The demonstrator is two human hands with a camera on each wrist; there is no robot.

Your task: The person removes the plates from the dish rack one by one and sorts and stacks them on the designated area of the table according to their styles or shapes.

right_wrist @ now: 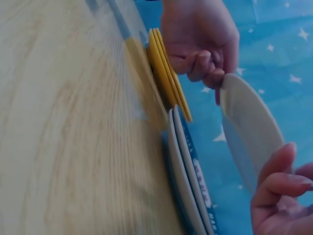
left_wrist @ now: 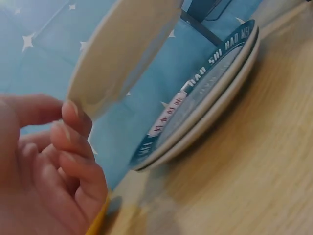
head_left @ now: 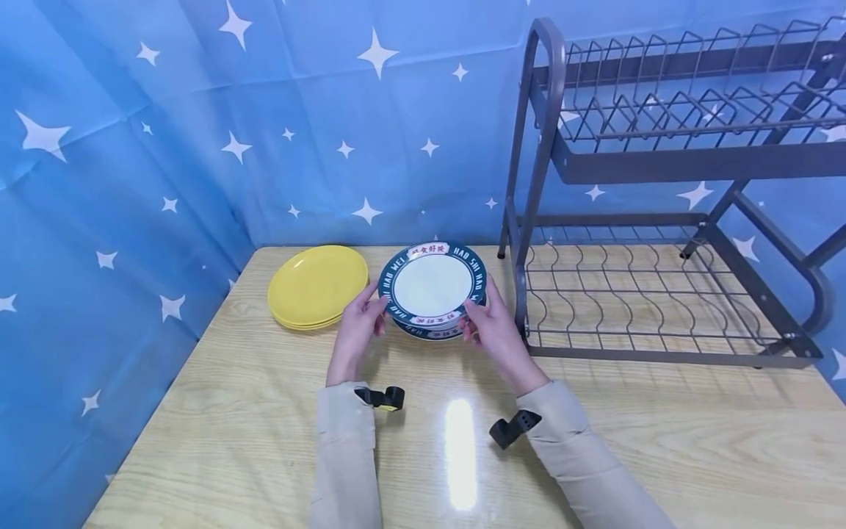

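Note:
Both hands hold a white plate [head_left: 432,285] with a dark teal lettered rim, raised above two stacked plates [left_wrist: 215,100] of the same pattern. My left hand [head_left: 358,319] pinches its left edge, thumb on the rim and fingers beneath. On the opposite edge, my right hand [head_left: 496,330] pinches in the same way. The wrist views show a gap between the lifted plate's pale underside [right_wrist: 247,122] and the stack. Just left of my left hand lies a stack of yellow plates [head_left: 319,286].
A dark grey two-tier metal dish rack [head_left: 558,158] stands at the right on the wooden table [head_left: 244,441]. Its upper tier has wire slots, its lower one a wavy wire shelf [head_left: 621,294]. A blue star-patterned curtain [head_left: 317,95] hangs behind.

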